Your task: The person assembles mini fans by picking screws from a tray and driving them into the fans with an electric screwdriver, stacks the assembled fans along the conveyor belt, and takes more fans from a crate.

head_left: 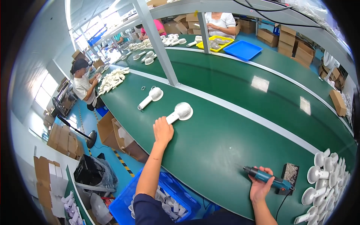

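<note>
My left hand (163,130) is closed around the handle of a white handheld fan (184,111), whose round ribbed head rests on the green table (210,150). A second white handheld fan (153,96) lies just beyond it, with a small loop-shaped piece (143,88) beside it. Over the table's near right part, my right hand (261,189) grips a teal and black electric screwdriver (268,177). The driver's thin bit points left, away from the fan parts, and its cord runs down from the back end. A black tray of small screws (290,173) sits behind the driver.
Many white fans (318,187) are stacked at the right edge. A blue bin (122,204) of white parts stands below me. Farther left, a co-worker (84,80) handles parts by a white pile (112,80). A grey post (159,48) rises beyond the fans.
</note>
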Demonstrator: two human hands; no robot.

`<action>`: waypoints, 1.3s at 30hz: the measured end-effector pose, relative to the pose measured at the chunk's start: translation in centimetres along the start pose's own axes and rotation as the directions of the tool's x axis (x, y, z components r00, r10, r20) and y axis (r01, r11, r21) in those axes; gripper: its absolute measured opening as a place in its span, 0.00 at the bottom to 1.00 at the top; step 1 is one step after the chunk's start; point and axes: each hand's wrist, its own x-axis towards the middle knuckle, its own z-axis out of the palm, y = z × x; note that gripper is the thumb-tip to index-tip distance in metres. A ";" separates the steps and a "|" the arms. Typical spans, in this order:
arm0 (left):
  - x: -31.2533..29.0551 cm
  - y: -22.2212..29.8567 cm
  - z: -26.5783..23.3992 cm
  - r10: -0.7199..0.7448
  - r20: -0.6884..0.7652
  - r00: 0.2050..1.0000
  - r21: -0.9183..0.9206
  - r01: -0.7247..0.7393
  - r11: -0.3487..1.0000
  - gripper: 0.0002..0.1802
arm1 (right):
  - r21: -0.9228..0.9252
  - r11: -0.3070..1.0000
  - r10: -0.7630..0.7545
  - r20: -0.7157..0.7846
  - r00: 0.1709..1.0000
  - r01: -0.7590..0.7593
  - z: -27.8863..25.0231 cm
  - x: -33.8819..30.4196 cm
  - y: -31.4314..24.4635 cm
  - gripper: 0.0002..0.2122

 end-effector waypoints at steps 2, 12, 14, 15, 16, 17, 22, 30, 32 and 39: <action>2.3 -1.2 1.6 0.062 0.021 0.998 0.165 -0.065 0.984 0.15 | -0.035 0.999 0.022 -0.020 1.000 -0.022 -0.9 0.0 0.6 0.25; 9.9 -10.6 0.8 -0.010 0.290 0.957 0.032 0.001 0.999 0.45 | 0.058 0.998 0.004 -0.006 1.000 -0.004 -0.4 -1.5 0.2 0.24; 11.5 -11.9 1.0 -0.014 0.399 0.917 -0.022 0.025 0.999 0.44 | -0.010 0.998 0.062 0.044 0.997 -0.062 -0.3 -0.9 0.2 0.25; 11.4 -11.8 1.2 0.002 0.380 0.925 -0.041 0.015 0.999 0.42 | -0.033 0.997 0.071 0.053 0.996 -0.069 -0.3 -0.7 0.1 0.26; 10.9 -11.5 1.6 0.015 0.361 0.932 -0.059 0.007 0.998 0.39 | -0.057 0.995 0.082 0.061 0.995 -0.079 -0.3 -0.7 0.2 0.26; 9.9 -10.9 1.9 0.064 0.292 0.954 -0.013 -0.063 0.998 0.36 | -0.051 0.997 0.067 0.133 0.989 -0.061 -0.6 -0.5 0.3 0.25; 2.2 -2.3 0.1 0.173 0.173 0.970 0.019 -0.179 0.984 0.34 | -0.068 0.998 0.011 0.076 0.997 -0.006 0.3 -1.1 0.1 0.25; -12.2 15.4 -4.6 0.196 0.151 0.969 -0.246 -0.156 0.957 0.28 | -0.079 0.925 -0.379 -0.145 0.914 0.371 1.5 -0.8 -3.2 0.22; -14.5 19.0 -6.5 0.231 0.088 0.969 -0.282 -0.198 0.939 0.28 | -0.077 0.821 -0.571 -0.099 0.815 0.566 1.1 -1.4 -7.7 0.23; -23.1 26.8 -9.9 0.301 0.283 0.911 -0.448 -0.153 0.881 0.31 | -0.022 0.606 -0.790 -0.138 0.598 0.795 0.9 -1.8 -18.4 0.21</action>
